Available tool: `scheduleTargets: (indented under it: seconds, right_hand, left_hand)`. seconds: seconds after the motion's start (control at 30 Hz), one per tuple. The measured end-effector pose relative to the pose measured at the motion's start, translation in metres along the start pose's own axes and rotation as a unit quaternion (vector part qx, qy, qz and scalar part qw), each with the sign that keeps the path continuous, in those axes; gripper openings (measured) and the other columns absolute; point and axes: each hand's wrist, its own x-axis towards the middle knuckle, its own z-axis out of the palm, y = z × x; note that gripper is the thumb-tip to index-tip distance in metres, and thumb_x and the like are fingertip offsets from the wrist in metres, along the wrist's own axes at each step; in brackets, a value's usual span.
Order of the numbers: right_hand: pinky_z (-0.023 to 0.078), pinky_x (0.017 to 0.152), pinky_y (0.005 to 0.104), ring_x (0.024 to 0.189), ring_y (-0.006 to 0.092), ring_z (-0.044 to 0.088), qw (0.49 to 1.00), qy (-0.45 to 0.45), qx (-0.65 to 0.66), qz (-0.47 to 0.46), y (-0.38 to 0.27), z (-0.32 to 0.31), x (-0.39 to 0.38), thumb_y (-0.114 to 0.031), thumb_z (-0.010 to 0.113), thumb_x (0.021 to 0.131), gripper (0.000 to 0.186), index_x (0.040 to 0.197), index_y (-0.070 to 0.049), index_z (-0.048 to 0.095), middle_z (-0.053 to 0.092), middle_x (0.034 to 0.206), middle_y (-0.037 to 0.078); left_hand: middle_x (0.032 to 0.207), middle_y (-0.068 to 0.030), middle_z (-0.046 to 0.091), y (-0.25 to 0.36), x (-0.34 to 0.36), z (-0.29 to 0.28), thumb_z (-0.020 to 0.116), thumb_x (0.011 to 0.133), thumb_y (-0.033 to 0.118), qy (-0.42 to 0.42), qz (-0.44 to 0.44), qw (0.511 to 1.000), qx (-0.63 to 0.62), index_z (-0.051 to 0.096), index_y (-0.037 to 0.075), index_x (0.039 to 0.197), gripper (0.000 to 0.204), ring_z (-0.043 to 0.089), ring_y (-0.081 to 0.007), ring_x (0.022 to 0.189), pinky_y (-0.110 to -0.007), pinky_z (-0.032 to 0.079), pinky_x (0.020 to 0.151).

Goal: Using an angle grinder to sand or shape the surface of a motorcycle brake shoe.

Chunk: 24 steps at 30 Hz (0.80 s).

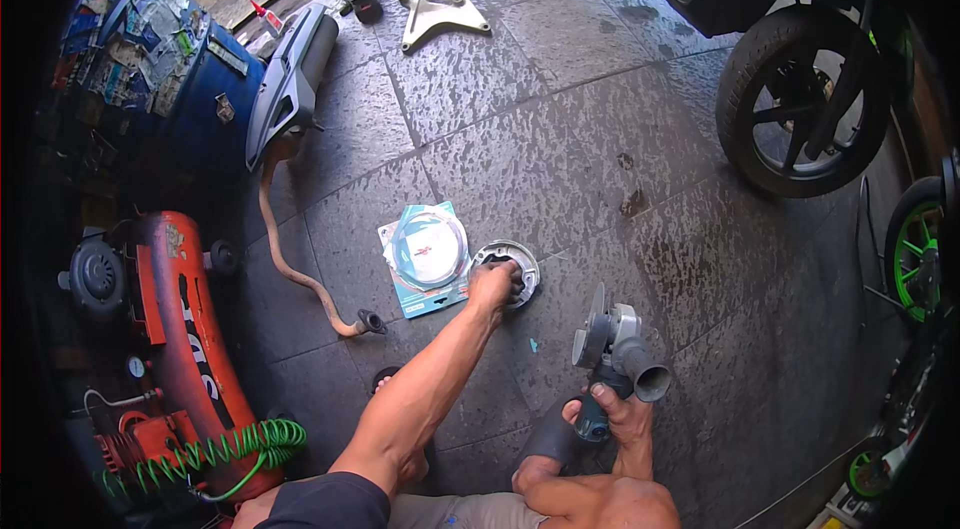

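Short dark sleeve [325, 501] is worn on left arm [425, 399]. Pale grey-tan shorts [480, 511] are worn, marked with small blue spot [452, 521]. Left hand [495, 286], right hand [625, 416] seen bare.

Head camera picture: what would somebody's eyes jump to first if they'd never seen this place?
Probably the big red tank at the lower left, with a curly green hose by its near end. Next, the grinder in the right hand, below and right of the middle. Near the middle, the left hand is at a round metal part, just right of a white-and-teal package.
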Motion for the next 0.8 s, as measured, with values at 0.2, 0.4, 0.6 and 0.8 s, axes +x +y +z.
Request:
scheduleTargets:
  seconds: [0.2,0.4,0.6,0.8]
  right_hand:
    - [0.056,0.061,0.032,0.064,0.0201,0.07,0.998,-0.032,-0.01,0.047,0.018,-0.013,0.001,-0.023,0.081,0.077,0.043,0.101,0.005,0.06,0.07,0.072,0.012]
    - [0.055,0.074,0.0356,0.077,0.0213,0.07,0.991,-0.028,-0.1,0.088,0.066,-0.041,0.002,-0.028,0.088,0.068,0.06,0.109,0.005,0.059,0.072,0.084,0.011]
    - [0.057,0.06,0.0342,0.068,0.0201,0.069,0.988,-0.088,-0.125,-0.035,0.06,-0.036,0.003,-0.009,0.082,0.075,0.049,0.111,0.008,0.053,0.065,0.081,0.011]
    - [0.056,0.059,0.0364,0.07,0.0219,0.069,0.983,-0.114,-0.127,-0.071,0.048,-0.029,0.005,-0.005,0.081,0.077,0.051,0.114,0.009,0.049,0.063,0.084,0.013]
  left_hand:
    - [0.073,-0.0029,0.059,0.012,-0.02,0.018,0.061,0.097,0.018,-0.034,0.027,0.996,-0.077,0.06,0.007,0.095,0.011,0.047,-0.0111,0.052,-0.028,0.038,0.046]
    - [0.102,-0.0084,0.067,0.041,-0.059,0.004,0.067,0.093,0.018,-0.224,0.045,0.965,-0.131,0.06,0.005,0.119,0.03,0.063,-0.0203,0.093,-0.038,0.052,0.083]
    - [0.113,-0.0146,0.068,0.069,-0.09,0.012,0.067,0.092,0.015,-0.25,0.099,0.953,-0.142,0.056,0.0,0.123,0.036,0.068,-0.0285,0.103,-0.042,0.055,0.087]
    - [0.11,-0.0112,0.068,0.08,-0.102,0.011,0.071,0.091,0.02,-0.215,0.093,0.968,-0.09,0.059,0.002,0.119,0.035,0.069,-0.0256,0.098,-0.04,0.056,0.082]
